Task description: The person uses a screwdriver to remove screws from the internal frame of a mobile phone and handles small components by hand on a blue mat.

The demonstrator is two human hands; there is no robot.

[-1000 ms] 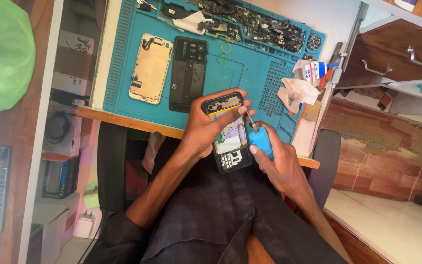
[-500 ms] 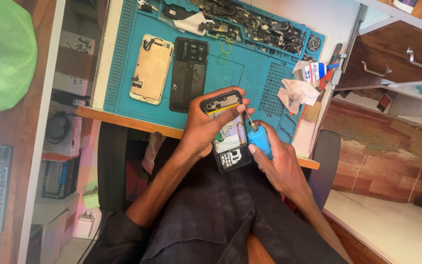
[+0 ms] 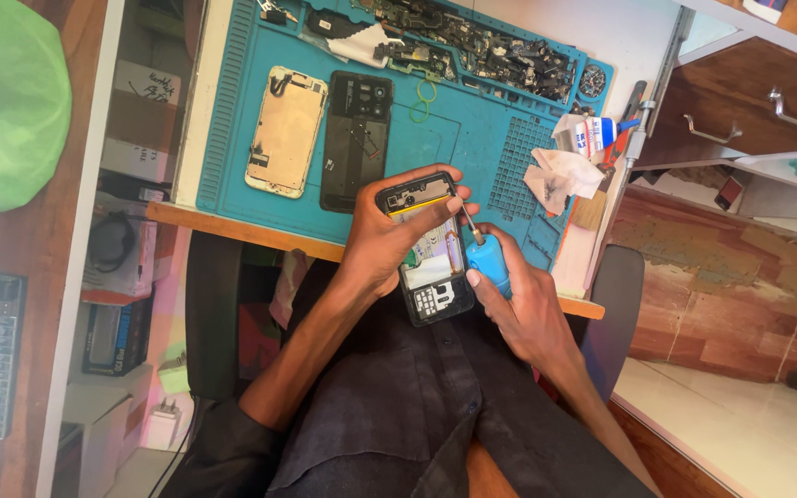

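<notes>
Currently we've got the left hand [image 3: 382,242] wrapped around an opened phone [image 3: 427,247], back cover off, internals facing up. Fingers curl over its top edge and left side, thumb side underneath; grip is closed tight on the body. Phone sits above our lap, just off the front edge of the desk [image 3: 251,235], tilted slightly.

Right hand [image 3: 526,309] is closed on a blue-handled screwdriver [image 3: 485,258]. Fingers fully wrapped round the handle, index finger along the lower side. Metal shaft points up-left, tip touching the phone's right edge near the upper half.

On the blue work mat [image 3: 472,148]: a black phone back [image 3: 355,140] lying flat, and just left of it a pale gold phone frame [image 3: 285,131], the two side by side, not touching. Loose parts pile [image 3: 472,46] fills the mat's far tray. Crumpled white tissue [image 3: 560,175] lies on the mat's right side, small glue tube [image 3: 592,136] just beyond it. Green bag [image 3: 6,101] far left, well apart from the work.
</notes>
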